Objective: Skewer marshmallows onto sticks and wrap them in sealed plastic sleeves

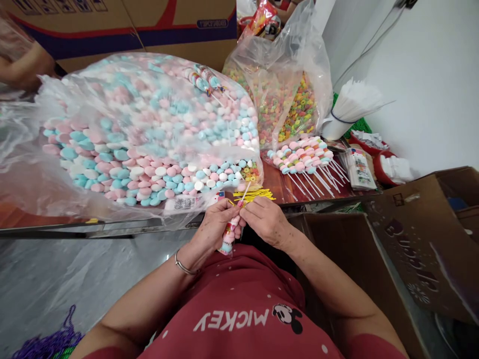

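Observation:
A wrapped marshmallow skewer (227, 238) in clear film hangs head-down below my fingers, its white stick (245, 191) pointing up and away from me. My left hand (219, 222) is closed around the skewer near the wrapper's gathered neck. Against that neck, my right hand (266, 220) pinches with thumb and forefinger; slivers of a yellow twist tie (242, 204) show between the fingertips, partly hidden. Just beyond my hands lies a pile of yellow twist ties (258, 193) on the table edge.
A big clear bag of pastel marshmallows (149, 174) covers the table's left, two wrapped skewers (204, 80) on top. Behind are a bag of ring candies (299, 107) and a carton (112, 30). Unwrapped skewers (305, 154), a cup of sticks (337, 122) and open boxes (422, 239) stand right.

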`<action>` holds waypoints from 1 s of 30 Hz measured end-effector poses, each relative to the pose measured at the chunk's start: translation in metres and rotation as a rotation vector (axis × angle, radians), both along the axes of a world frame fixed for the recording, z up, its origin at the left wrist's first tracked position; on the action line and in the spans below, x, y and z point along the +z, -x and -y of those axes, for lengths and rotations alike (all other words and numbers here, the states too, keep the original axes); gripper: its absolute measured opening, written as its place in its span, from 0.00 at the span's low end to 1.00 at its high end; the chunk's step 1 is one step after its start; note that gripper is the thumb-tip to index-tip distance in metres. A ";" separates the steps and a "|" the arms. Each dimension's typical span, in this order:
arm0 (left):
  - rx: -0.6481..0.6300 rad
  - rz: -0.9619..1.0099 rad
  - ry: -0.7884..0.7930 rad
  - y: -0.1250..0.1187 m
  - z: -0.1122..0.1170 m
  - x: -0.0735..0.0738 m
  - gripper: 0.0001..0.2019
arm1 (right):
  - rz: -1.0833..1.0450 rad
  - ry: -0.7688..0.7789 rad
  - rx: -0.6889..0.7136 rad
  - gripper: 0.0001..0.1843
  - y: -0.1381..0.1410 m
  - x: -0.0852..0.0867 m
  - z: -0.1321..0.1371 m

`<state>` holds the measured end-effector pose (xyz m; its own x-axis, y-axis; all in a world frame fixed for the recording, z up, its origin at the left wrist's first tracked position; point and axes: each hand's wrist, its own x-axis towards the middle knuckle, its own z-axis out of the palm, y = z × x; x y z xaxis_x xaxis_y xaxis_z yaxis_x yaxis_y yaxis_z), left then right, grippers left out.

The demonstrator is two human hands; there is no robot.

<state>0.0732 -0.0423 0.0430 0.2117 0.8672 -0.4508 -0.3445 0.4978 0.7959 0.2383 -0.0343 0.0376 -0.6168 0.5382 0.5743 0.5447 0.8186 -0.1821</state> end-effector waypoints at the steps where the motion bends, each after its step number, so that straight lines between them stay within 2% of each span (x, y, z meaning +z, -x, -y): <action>1: -0.036 0.009 0.016 0.001 -0.002 -0.001 0.23 | 0.048 -0.042 0.042 0.19 -0.001 0.002 -0.002; 3: -0.161 0.038 0.058 0.004 -0.004 -0.004 0.20 | 0.077 -0.082 0.133 0.20 -0.003 0.005 -0.008; 5: -0.316 0.076 0.104 0.008 -0.007 -0.008 0.17 | 0.060 -0.064 0.214 0.20 -0.005 0.007 -0.012; 7: -0.409 0.126 0.126 0.011 -0.008 -0.010 0.14 | 0.051 -0.039 0.245 0.19 -0.007 0.007 -0.014; 13: -0.512 0.230 0.097 0.015 -0.008 -0.009 0.14 | 0.147 -0.063 0.150 0.20 -0.014 0.006 -0.009; 15: -0.548 0.219 0.100 0.016 -0.009 -0.010 0.13 | 0.137 -0.061 0.185 0.20 -0.015 0.008 -0.009; 20: -0.665 0.147 0.171 0.018 -0.012 -0.017 0.10 | 0.167 -0.006 0.382 0.18 -0.016 0.016 -0.010; 23: -0.731 0.071 0.196 0.018 -0.013 -0.017 0.08 | 0.244 0.013 0.400 0.17 -0.017 0.018 -0.008; 27: -0.721 -0.085 0.114 0.014 -0.010 -0.008 0.05 | 0.359 -0.101 0.300 0.15 -0.010 0.018 0.003; 29: -0.621 -0.200 -0.020 0.008 -0.005 -0.002 0.04 | 0.456 -0.106 0.154 0.14 -0.005 0.017 0.008; 30: -0.519 -0.273 -0.118 0.004 -0.003 0.000 0.04 | 0.486 -0.097 0.061 0.14 -0.002 0.017 0.010</action>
